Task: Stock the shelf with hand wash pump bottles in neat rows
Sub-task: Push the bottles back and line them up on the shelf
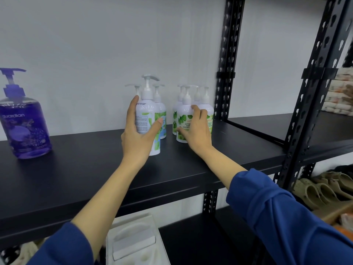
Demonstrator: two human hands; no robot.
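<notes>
Your left hand (136,137) grips one white pump bottle (148,119); your right hand (196,131) clasps another bottle (184,123). Six stand grouped on the shelf (95,169); rows unfinished.

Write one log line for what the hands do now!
left hand: grips front white bottle | right hand: holds green-label bottle | black shelf | purple bottle: far left

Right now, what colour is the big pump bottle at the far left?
Purple bottle, seen in the head view.
</notes>
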